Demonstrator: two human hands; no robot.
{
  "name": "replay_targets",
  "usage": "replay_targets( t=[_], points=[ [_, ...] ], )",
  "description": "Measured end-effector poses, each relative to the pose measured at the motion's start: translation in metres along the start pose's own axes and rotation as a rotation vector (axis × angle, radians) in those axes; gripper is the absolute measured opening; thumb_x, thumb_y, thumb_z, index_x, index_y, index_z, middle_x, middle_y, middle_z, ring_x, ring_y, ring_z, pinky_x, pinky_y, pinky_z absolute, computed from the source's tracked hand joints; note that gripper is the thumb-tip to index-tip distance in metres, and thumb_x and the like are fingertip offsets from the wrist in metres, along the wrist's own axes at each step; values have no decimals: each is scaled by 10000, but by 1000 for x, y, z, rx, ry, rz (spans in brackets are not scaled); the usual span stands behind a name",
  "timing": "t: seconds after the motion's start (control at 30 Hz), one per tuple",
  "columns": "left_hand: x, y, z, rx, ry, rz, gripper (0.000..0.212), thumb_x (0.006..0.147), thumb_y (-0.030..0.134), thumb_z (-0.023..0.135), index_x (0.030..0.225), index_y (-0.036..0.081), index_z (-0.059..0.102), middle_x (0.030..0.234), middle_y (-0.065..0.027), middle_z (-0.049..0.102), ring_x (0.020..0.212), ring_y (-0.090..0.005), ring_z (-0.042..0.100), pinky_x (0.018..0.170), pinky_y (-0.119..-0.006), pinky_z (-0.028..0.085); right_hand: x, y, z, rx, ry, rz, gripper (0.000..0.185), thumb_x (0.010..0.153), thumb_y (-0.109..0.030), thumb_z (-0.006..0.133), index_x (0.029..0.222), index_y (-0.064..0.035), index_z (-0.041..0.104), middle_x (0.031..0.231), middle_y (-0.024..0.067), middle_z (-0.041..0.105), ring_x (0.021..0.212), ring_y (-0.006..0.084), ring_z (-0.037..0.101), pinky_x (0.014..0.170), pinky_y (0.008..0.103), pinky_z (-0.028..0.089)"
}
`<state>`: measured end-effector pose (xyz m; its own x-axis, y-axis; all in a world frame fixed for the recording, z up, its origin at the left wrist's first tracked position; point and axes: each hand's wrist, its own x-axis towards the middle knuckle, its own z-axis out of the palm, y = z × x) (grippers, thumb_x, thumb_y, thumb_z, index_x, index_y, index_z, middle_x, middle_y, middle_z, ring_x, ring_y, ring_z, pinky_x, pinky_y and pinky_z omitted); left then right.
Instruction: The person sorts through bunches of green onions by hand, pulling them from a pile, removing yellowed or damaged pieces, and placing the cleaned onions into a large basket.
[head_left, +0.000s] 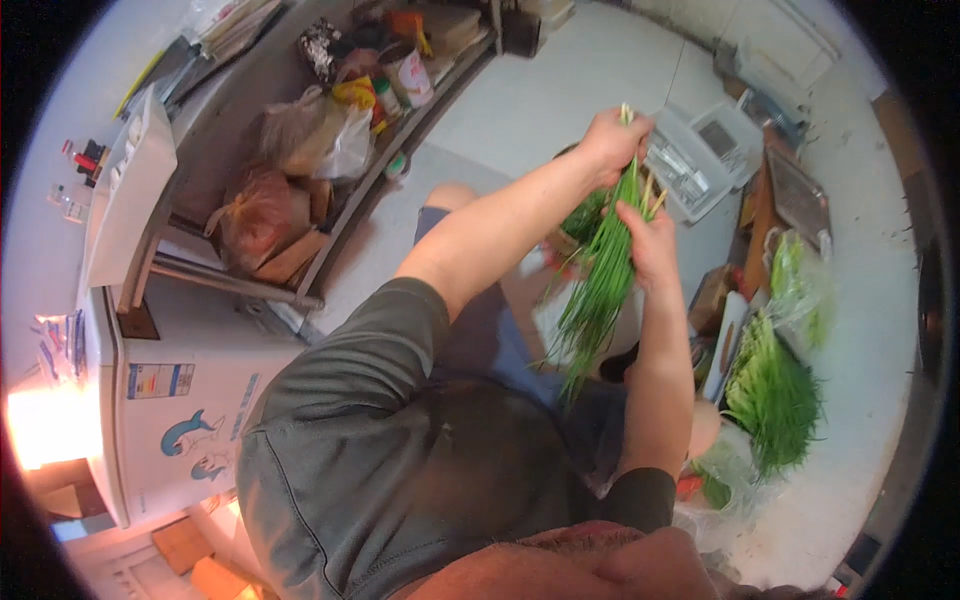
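My left hand (616, 146) is closed around the pale root ends of a bunch of long green chives (604, 277). The leaves hang down and fan out over my lap. Just below it, my right hand (649, 244) grips the bunch at its side, thumb in front; several yellowish stalk ends stick up beside that thumb. Behind the bunch is a container with more greens (586, 217), partly hidden by my left wrist and the leaves. A larger pile of chives (772, 397) lies on the right.
A clear plastic box (686, 165) stands beyond my hands. Leafy vegetables in a plastic bag (795, 277) and a white board (724, 345) are at the right. A metal shelf (397, 154) holding bags and jars is on the left, near a white appliance (187, 420).
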<state>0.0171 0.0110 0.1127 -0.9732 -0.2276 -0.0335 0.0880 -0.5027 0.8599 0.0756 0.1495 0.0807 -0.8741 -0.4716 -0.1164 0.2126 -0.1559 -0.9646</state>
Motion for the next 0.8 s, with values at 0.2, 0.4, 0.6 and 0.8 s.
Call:
replay_targets(
  t=[0.2,0.4,0.6,0.8],
  points=[
    [0,-17,9,148,-80,34,172,844,172,607,772,18,581,637,-73,575,536,-166,545,483,-324,446,-2,10,2,-175,16,-77,299,840,-156,678,1084,-12,583,870,44,656,846,132,603,750,267,476],
    [-19,-2,-27,418,2,467,310,912,248,583,1048,-27,626,746,-99,612,711,-202,585,669,-318,482,-27,-17,-67,-369,326,-96,409,828,-236,684,1184,-52,604,867,38,655,831,129,591,735,267,469],
    [-124,-37,-101,1058,-871,-305,311,896,327,602,831,28,661,701,-58,658,662,-203,629,638,-350,506,-83,-32,-219,-286,707,6,425,907,-248,594,1265,-22,559,1104,112,616,999,187,590,823,341,502],
    [-144,-216,-222,1752,-1263,-659,311,894,317,566,821,27,651,827,-152,651,769,-339,622,715,-450,505,-82,-18,-222,-151,961,27,483,928,-233,502,1378,-67,448,974,48,537,917,159,488,835,313,410]
  ],
)
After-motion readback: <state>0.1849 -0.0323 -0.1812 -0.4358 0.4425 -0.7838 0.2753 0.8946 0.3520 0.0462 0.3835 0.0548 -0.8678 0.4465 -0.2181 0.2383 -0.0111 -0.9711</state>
